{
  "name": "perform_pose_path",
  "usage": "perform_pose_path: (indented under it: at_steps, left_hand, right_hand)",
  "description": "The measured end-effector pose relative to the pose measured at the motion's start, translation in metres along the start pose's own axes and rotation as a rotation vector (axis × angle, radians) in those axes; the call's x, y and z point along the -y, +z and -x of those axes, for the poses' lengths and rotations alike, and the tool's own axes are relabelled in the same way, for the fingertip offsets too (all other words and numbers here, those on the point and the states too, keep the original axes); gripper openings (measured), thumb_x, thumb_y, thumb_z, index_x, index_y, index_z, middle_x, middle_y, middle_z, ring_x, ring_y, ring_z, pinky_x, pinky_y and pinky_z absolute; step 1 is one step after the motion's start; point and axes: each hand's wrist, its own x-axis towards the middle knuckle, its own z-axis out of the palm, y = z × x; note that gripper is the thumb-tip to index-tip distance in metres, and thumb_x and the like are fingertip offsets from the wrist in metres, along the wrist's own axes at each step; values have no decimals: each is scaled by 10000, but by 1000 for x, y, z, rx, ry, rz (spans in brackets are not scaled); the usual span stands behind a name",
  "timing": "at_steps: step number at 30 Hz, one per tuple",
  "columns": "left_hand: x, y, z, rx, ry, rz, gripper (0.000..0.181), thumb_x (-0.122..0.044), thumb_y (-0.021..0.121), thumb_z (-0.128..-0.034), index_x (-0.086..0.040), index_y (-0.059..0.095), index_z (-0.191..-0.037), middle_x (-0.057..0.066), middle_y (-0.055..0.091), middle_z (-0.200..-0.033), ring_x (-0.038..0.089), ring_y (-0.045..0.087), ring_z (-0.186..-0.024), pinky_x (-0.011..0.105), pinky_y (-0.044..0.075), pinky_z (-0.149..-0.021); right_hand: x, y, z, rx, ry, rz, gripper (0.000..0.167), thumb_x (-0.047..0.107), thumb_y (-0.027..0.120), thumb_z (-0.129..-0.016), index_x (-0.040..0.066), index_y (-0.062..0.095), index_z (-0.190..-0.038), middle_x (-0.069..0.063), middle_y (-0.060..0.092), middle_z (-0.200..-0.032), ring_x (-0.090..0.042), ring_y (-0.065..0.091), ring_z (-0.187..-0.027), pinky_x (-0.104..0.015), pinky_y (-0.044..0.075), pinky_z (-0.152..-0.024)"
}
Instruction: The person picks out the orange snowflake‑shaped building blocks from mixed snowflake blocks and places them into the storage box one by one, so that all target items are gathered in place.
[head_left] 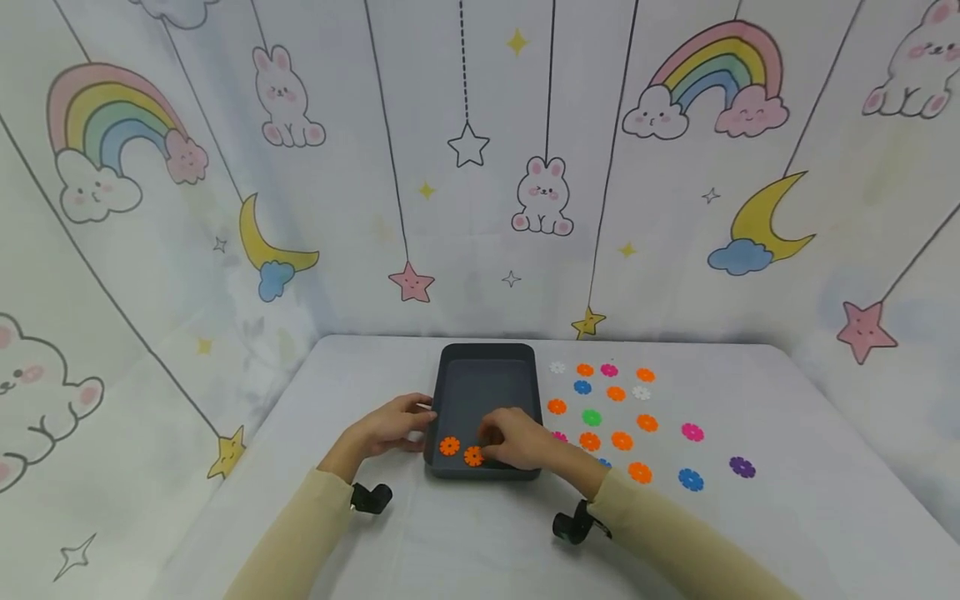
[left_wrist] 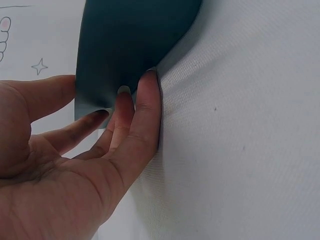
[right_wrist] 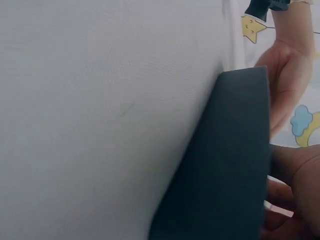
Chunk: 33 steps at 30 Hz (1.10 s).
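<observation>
The fingers of the right hand [head_left: 513, 437] bend down close together, their tips at the right edge of an orange disc [head_left: 472, 456]; whether they pinch it or merely touch it I cannot tell, since the knuckles cover the tips in the head view and the tray wall hides them in the right wrist view. That disc is inside the tray, at its near end, just beside a second orange disc [head_left: 449, 446] in the near left corner. It probably pays to press it flat and then lift the fingertips straight up, because a sideways drag could push one disc into the other. The dark tray [head_left: 483, 383] looks light enough to slide, so the left hand [head_left: 395, 423] does well to steady it: its fingers are apart and relaxed, thumb near the rim and fingertips against the left outer wall, gripping nothing. A gentle touch should be enough there; a hard push might shift the tray. Farther out, the right forearm [head_left: 585, 475] crosses above the loose discs [head_left: 622, 441] on the table [head_left: 450, 542], so it is best carried high to avoid brushing them.
</observation>
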Motion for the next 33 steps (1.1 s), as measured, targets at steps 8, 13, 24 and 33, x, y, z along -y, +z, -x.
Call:
perform_pose_path:
  at_steps: [8,13,24,33]
  left_hand:
    - [4,-3,0,-4,3,-6,522,-147,578,-1053,10,398,-1517,234,502,-1452,293,605,-1139,465,593,-885]
    - [3,-5,0,-1,7,-9,520,-152,577,-1055,7,398,-1517,234,503,-1451,295,606,-1152,464,592,-890]
    - [2,-1,2,8,15,4,504,-131,571,-1055,26,404,-1503,244,512,-1426,294,609,-1124,466,592,-889]
    - [3,1,0,-4,13,8,511,-128,563,-1058,24,392,-1514,235,516,-1422,291,618,-1150,462,594,-888]
  right_hand:
    - [-4,-28,27,-25,-35,6,268,132,755,-929,-2,691,-1151,-84,692,-1073,-172,636,-910,-311,564,-799]
    - [-13,-47,46,-51,-36,3,269,165,755,-933,6,695,-1141,-70,686,-1037,-143,615,-894,-272,561,-773]
    - [-45,-90,93,-150,3,44,212,160,762,-929,70,695,-1109,-19,693,-1026,-142,616,-920,-268,559,-786]
    - [-73,-121,127,-234,60,101,218,117,764,-922,45,696,-1116,-82,699,-1047,-178,629,-933,-263,565,-802]
